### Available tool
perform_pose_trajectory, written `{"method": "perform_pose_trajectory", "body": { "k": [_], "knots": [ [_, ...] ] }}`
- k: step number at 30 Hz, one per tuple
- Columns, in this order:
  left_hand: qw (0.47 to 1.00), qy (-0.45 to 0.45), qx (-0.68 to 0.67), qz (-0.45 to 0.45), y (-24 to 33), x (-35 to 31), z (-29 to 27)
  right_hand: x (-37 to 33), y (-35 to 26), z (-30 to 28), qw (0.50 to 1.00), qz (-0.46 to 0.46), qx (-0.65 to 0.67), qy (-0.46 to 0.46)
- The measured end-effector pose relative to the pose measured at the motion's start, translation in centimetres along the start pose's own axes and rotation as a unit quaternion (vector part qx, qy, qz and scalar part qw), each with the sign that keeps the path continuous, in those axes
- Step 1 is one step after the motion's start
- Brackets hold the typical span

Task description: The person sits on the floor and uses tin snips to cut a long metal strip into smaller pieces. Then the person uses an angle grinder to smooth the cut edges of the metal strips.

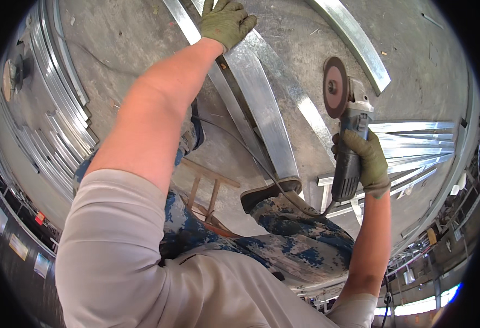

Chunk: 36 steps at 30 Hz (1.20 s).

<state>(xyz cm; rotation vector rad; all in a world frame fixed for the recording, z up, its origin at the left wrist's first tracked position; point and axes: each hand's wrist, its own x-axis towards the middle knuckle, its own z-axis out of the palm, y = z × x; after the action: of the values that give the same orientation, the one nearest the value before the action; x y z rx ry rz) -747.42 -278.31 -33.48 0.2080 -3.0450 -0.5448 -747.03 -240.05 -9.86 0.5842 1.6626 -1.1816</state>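
Observation:
My right hand (367,161), in an olive work glove, is wrapped round the dark body of an angle grinder (347,172). The grinder is held up over the floor on the right, its reddish-brown disc (335,87) at the top and facing left. At the top centre my left hand (226,23), gloved alike, grips a long shiny metal channel (262,104) from above. Part of its fingers is cut off by the frame's rim. The channel's near end lies by my shoe (270,192). A thinner metal strip (231,101) runs along its left side.
The grinder's cord (251,153) crosses the channel and my leg. Another metal profile (355,41) lies at the upper right. Stacked profiles lie at left (59,65) and right (415,145). A small wooden frame (210,180) stands between my legs on the concrete floor (141,33).

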Motion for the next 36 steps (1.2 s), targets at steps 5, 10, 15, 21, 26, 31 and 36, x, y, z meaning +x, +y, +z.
{"method": "perform_pose_trajectory", "body": {
  "k": [5,10,15,21,26,31,36],
  "knots": [
    [1.000,0.011,-0.003,0.005,0.5,0.0,-0.9,2.4,-0.7,1.4,0.999,0.030,-0.014,-0.036],
    [0.998,0.049,0.002,0.031,0.2,-0.3,-1.0,4.2,-2.7,3.5,0.996,0.044,-0.058,-0.047],
    [0.999,0.041,-0.013,0.028,0.4,-0.5,-1.3,5.8,-4.9,3.8,0.991,0.049,-0.109,-0.065],
    [0.998,0.051,-0.024,0.031,0.1,-0.9,-1.2,7.5,-6.9,4.7,0.986,0.057,-0.137,-0.078],
    [0.997,0.064,-0.019,0.044,0.2,-0.8,-1.7,8.0,-7.8,4.9,0.983,0.061,-0.150,-0.088],
    [0.998,0.041,-0.025,0.034,0.4,-0.8,-2.1,7.4,-8.4,5.7,0.982,0.075,-0.152,-0.077],
    [0.999,0.033,-0.017,0.032,0.4,-1.0,-2.4,7.6,-8.4,5.5,0.982,0.076,-0.147,-0.090]
  ]
}}
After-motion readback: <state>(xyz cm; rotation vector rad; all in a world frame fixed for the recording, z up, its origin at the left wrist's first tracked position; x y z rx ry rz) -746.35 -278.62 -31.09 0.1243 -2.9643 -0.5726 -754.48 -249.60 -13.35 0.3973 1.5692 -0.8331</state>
